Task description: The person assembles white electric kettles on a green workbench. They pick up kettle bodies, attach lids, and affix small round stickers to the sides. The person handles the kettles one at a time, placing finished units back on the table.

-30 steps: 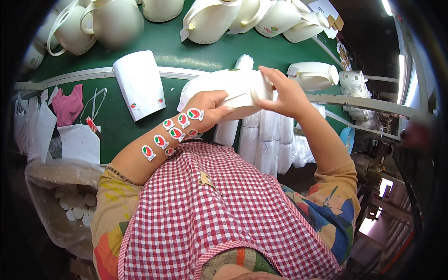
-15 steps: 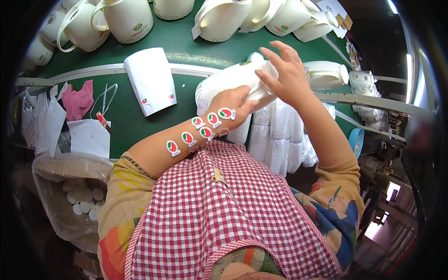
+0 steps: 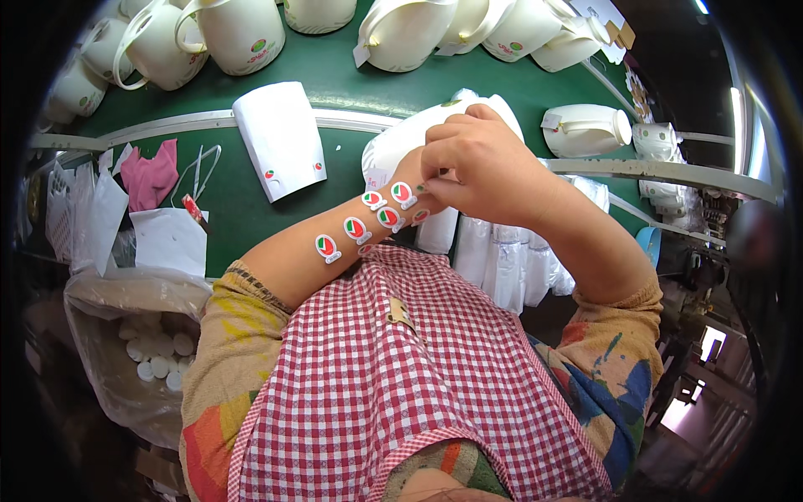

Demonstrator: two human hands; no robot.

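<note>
Red, green and white oval stickers (image 3: 389,219) are worn along the left wrist and forearm, where the right hand (image 3: 481,159) is held close, its thumb and forefinger drawn narrowly together; whether a sticker is pinched between them cannot be told. Most of the left hand (image 3: 408,170) is covered by the right, and how its fingers are set cannot be told. Just beyond the right fingers, a cream plastic pitcher (image 3: 397,142) is seen, partly hidden by both hands. Left of the fingers, a white paper sheet (image 3: 280,138) is laid on the green desk (image 3: 343,163); to their right, a second pitcher (image 3: 577,125) is laid on its side. Well beyond them, more pitchers (image 3: 410,33) are gathered.
</note>
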